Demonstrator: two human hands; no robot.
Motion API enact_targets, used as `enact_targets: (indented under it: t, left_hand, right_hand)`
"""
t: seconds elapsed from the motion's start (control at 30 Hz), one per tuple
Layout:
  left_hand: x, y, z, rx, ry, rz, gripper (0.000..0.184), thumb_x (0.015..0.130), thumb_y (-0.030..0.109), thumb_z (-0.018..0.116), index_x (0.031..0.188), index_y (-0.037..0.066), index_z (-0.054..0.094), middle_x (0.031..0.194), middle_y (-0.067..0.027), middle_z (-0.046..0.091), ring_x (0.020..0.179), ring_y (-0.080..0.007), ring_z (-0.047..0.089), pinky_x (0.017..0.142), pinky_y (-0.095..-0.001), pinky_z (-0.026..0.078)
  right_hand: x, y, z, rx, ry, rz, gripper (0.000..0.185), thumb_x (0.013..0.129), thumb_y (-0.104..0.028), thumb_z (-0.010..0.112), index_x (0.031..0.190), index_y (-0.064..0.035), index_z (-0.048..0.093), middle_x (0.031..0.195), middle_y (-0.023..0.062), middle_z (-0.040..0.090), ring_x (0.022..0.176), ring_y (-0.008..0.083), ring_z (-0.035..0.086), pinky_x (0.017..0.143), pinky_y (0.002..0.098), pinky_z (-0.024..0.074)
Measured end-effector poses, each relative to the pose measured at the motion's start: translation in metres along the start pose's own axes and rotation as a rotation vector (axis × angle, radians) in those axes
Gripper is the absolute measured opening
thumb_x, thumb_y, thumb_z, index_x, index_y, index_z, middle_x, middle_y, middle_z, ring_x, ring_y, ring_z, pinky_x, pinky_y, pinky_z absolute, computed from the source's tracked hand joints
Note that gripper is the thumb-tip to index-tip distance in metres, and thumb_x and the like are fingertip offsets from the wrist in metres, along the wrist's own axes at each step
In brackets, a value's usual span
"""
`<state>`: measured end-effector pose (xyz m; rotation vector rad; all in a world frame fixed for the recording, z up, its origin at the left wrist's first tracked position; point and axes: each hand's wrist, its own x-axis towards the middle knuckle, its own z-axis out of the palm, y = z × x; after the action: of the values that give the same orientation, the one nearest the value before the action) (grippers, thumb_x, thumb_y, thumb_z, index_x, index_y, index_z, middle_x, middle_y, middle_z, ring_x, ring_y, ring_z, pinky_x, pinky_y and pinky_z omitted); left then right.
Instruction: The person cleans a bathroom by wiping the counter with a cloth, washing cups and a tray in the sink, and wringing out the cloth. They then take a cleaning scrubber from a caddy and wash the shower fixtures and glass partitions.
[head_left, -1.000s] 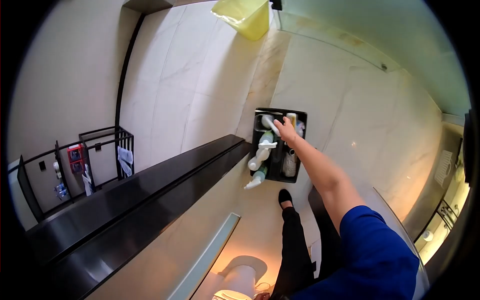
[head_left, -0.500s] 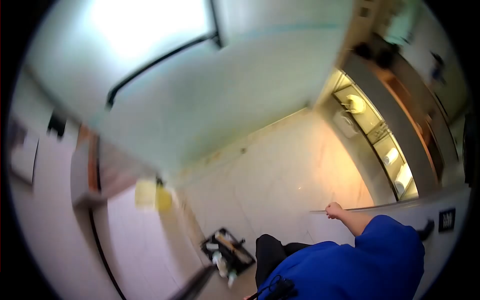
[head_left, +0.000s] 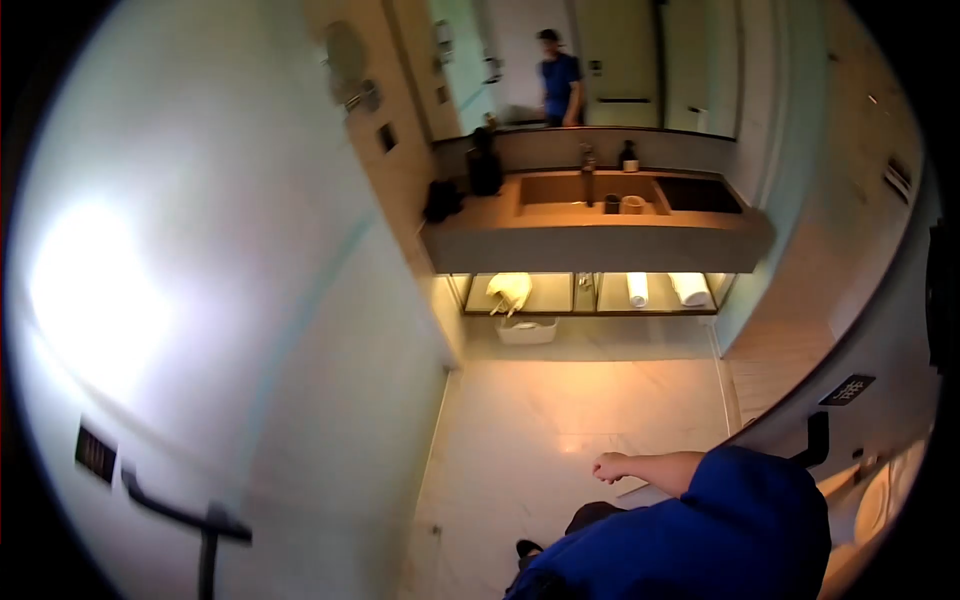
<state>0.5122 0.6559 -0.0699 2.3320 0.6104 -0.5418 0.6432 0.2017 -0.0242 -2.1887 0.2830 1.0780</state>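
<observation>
Right hand (head_left: 609, 466) is held out over the floor (head_left: 500, 410), forearm laid along 3 to 9 o'clock. Fingers seem partly curled; no held object can be made out, and whether something small is enclosed, or how tight the grip is, cannot be told. Left hand is not in view, so only the right can be judged for nearness. Nearest thing: pale edge (head_left: 640, 489), seen at about 4 o'clock from the fist, just beside the forearm and partly covered by it; long axis slanted between 2–3 and 8–9 o'clock. Contact with it cannot be told.

Vanity counter (head_left: 600, 248) is placed at 12 o'clock, well apart, long axis along 9 to 3. Basin (head_left: 545, 194) and faucet (head_left: 588, 176) are set in line there. White bin (head_left: 527, 333) is seen at 11, below yellow bundle (head_left: 511, 291); right-hand rolled towel (head_left: 689, 289) near 1. Dark handle (head_left: 819, 436) is at 3, well apart.
</observation>
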Motion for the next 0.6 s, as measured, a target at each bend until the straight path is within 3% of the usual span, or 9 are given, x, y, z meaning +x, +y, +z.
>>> enact_targets:
  t: [0.17,0.23,0.3,0.4,0.43,0.47,0.57,0.6]
  left_hand:
    - [0.137,0.119,-0.038,0.227,-0.072,0.258,0.014,0.073,0.02,0.054,0.07,0.006,0.057,0.061,-0.0082,0.057,0.056,-0.017,0.054,0.053,-0.0338,0.043]
    - [0.183,0.168,-0.036,0.287,-0.085,0.365,0.013,0.073,0.018,0.055,0.068,0.006,0.057,0.059,-0.0077,0.057,0.055,-0.0165,0.054,0.052,-0.0332,0.043]
    - [0.22,0.213,-0.03,0.324,-0.074,0.484,0.012,0.072,0.017,0.056,0.067,0.007,0.057,0.057,-0.0073,0.057,0.053,-0.016,0.054,0.051,-0.0326,0.044]
    - [0.248,0.289,0.005,0.334,-0.012,0.701,0.011,0.07,0.015,0.057,0.064,0.007,0.057,0.055,-0.0066,0.057,0.051,-0.0153,0.054,0.05,-0.0317,0.044]
    - [0.24,0.327,0.018,0.345,0.005,0.777,0.01,0.07,0.014,0.057,0.063,0.007,0.057,0.054,-0.0064,0.057,0.051,-0.0151,0.054,0.049,-0.0315,0.044]
    - [0.23,0.362,0.028,0.242,-0.216,0.619,0.01,0.062,0.006,0.05,0.057,0.008,0.058,0.06,-0.0149,0.059,0.059,-0.0296,0.059,0.055,-0.0382,0.047]
    - [0.23,0.407,0.074,0.323,-0.425,0.643,0.008,0.066,0.012,0.053,0.068,0.012,0.061,0.067,-0.0118,0.061,0.068,-0.0304,0.06,0.061,-0.0397,0.048]
    - [0.232,0.413,0.092,0.366,-0.344,0.695,0.01,0.07,0.016,0.054,0.075,0.013,0.061,0.072,-0.0124,0.062,0.07,-0.0314,0.06,0.061,-0.0404,0.048]
  right_hand:
    - [0.024,0.066,-0.039,0.424,0.398,0.129,0.021,0.075,-0.021,0.049,0.085,-0.0083,0.062,0.07,0.0053,0.063,0.052,0.0142,0.059,0.048,0.0299,0.0468]
    - [0.031,0.1,-0.051,-0.037,0.374,0.159,0.022,0.074,-0.021,0.048,0.08,-0.0067,0.063,0.071,0.0086,0.062,0.051,0.0203,0.058,0.05,0.0337,0.0473]
    - [0.04,0.14,-0.058,0.056,0.244,0.427,0.022,0.072,-0.019,0.048,0.078,-0.0047,0.064,0.075,0.0135,0.063,0.058,0.0251,0.06,0.055,0.0363,0.0476]
    - [0.05,0.185,-0.065,0.167,0.677,0.531,0.023,0.07,-0.015,0.05,0.082,-0.0021,0.064,0.086,0.0213,0.06,0.081,0.0297,0.06,0.068,0.0392,0.0473]
    - [0.047,0.18,-0.093,0.212,0.718,0.596,0.021,0.07,-0.015,0.05,0.08,-0.0021,0.063,0.085,0.021,0.06,0.079,0.0314,0.06,0.069,0.0394,0.0473]
    - [0.049,0.169,-0.12,0.259,0.743,0.66,0.02,0.071,-0.015,0.05,0.079,-0.0021,0.063,0.085,0.0208,0.06,0.078,0.033,0.059,0.069,0.0395,0.0473]
    - [0.075,0.154,-0.206,0.282,1.181,0.502,0.018,0.073,-0.016,0.049,0.069,-0.0006,0.059,0.078,0.0193,0.06,0.072,0.0355,0.058,0.062,0.042,0.0464]
    - [0.089,0.155,-0.234,0.308,1.305,0.455,0.02,0.073,-0.017,0.049,0.068,0.0003,0.058,0.075,0.0195,0.059,0.069,0.0365,0.057,0.06,0.0427,0.0457]
